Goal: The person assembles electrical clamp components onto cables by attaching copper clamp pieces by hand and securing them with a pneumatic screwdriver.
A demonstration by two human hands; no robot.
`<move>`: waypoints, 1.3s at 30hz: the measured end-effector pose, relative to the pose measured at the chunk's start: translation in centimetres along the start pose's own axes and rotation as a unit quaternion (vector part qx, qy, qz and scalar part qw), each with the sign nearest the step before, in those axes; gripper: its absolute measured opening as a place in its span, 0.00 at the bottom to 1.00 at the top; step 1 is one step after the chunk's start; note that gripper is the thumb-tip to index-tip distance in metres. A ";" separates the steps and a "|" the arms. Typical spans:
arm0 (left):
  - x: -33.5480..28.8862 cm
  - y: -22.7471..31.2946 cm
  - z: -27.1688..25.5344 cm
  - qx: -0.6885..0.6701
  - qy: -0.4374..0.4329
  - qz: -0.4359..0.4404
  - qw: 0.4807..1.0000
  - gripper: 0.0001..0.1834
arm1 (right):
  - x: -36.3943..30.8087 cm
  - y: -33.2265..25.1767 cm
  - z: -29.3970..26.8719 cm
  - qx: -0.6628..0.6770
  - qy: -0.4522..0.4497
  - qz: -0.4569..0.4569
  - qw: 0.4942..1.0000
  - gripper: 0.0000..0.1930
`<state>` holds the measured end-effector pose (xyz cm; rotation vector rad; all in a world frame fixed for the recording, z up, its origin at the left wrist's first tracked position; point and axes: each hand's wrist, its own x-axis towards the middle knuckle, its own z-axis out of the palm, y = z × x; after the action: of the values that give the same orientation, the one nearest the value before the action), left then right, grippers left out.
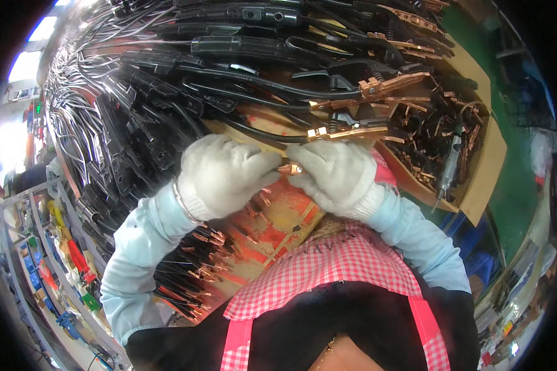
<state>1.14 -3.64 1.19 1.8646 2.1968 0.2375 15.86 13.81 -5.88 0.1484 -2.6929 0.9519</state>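
Observation:
Both my hands wear white gloves and meet near the middle of the view, above a worn red-and-tan bench top (278, 226). My left hand (223, 176) is closed around what looks like a black cable end, mostly hidden by the fingers. My right hand (337, 173) is closed on a small copper fitting (294, 168) that shows between the two hands. Just beyond them lies a copper welding electrode-holder jaw (346, 132) with a spring and a black cable. Another copper jaw (393, 85) on a black cable lies farther back.
Black handles with cables (241, 46) pile up across the back and left. Black cables with bare copper ends (198, 260) lie left of my apron. At right, a cardboard box (486, 167) holds copper-and-black pieces, with a slim silver tool (450, 162) over it. Shelving (43, 247) stands far left.

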 end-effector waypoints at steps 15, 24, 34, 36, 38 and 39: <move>0.9 1.0 0.5 0.021 -0.045 -0.040 0.998 0.08 | 0.2 0.7 0.3 0.007 -0.026 -0.031 0.999 0.20; 1.5 1.9 1.1 0.006 -0.028 -0.071 0.997 0.07 | -0.1 0.4 -0.1 -0.001 -0.008 -0.028 1.000 0.20; 0.4 1.2 1.3 -0.031 0.030 -0.051 0.998 0.29 | -8.7 7.4 -5.1 -0.112 0.222 0.097 0.964 0.14; 1.3 1.6 1.3 -0.017 0.009 -0.043 0.999 0.22 | -11.2 11.5 -7.1 -0.267 0.192 0.269 0.905 0.20; 1.8 1.4 2.8 -0.005 0.095 -0.008 0.995 0.18 | -16.3 15.5 -7.6 -0.400 0.166 0.371 0.822 0.27; 1.7 1.4 3.2 0.001 0.062 -0.021 0.998 0.18 | -17.2 16.8 -7.9 -0.308 0.101 0.515 0.794 0.32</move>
<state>3.17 -1.88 -1.62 1.8500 2.3151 0.3516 30.98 31.89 -15.14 -1.5679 -2.5963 0.1580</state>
